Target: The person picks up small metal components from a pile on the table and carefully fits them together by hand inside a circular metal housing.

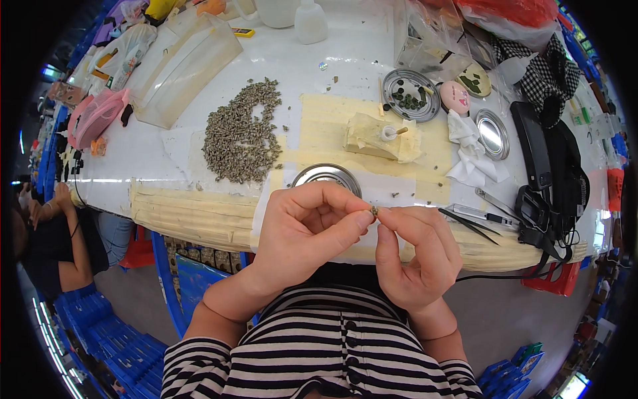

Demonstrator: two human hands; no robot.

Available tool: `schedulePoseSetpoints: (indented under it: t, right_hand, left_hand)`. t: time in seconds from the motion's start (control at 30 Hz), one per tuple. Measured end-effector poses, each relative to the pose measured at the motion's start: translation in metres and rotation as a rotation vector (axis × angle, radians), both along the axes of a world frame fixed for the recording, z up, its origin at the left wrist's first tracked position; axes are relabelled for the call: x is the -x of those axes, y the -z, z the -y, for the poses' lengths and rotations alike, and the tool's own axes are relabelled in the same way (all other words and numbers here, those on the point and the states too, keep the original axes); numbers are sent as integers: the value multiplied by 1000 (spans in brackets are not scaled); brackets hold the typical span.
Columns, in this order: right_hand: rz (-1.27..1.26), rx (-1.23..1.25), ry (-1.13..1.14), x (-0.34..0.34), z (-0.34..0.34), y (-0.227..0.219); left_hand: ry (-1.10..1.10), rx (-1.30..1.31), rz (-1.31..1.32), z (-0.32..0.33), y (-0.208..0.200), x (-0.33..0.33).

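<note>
Above the table's near edge, my left hand (pixel 302 226) pinches a tiny grey-brown metal part (pixel 374 211) between thumb and forefinger. My right hand (pixel 422 256) meets it from the other side, its fingers curled and closed around the same part, which they mostly hide. Just behind my left hand lies a round metal lid or dish (pixel 332 169), partly covered by the hand. Farther left is a large heap of similar small metal parts (pixel 240 139). Beyond my hands sits a tape-wrapped block (pixel 372 139) with a small white pot and a thin brown stick.
Black tweezers (pixel 470 223) and a craft knife (pixel 484 214) lie right of my hands. A metal dish (pixel 425 110) holds dark green pieces. At the right is a black bag (pixel 565 166); at the left, a clear plastic tray (pixel 179 73) and pink mesh basket (pixel 96 120). Another person's arm (pixel 76 233) shows far left.
</note>
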State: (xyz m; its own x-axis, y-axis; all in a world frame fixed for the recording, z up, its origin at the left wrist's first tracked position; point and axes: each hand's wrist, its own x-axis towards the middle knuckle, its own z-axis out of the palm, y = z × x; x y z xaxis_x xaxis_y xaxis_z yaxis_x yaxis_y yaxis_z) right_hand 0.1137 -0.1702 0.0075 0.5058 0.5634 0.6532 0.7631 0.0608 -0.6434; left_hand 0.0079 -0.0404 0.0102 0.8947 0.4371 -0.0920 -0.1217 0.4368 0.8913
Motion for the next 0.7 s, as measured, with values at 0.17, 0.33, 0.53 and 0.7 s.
schedulePoseSetpoints:
  t: [0.17,0.33,0.53,0.7]
  right_hand:
    - [-11,7,2,0,1,0]
    - [-8,8,13,0,1,0]
    - [-10,2,70,-5,5,1]
    - [-20,25,128,-11,10,9]
  left_hand:
    - [-4,-4,-4,0,0,0]
    - [-10,-3,0,0,1,0]
    - [-130,-253,-36,-6,-3,-1]
    - [-345,-959,-124,-33,3,-6]
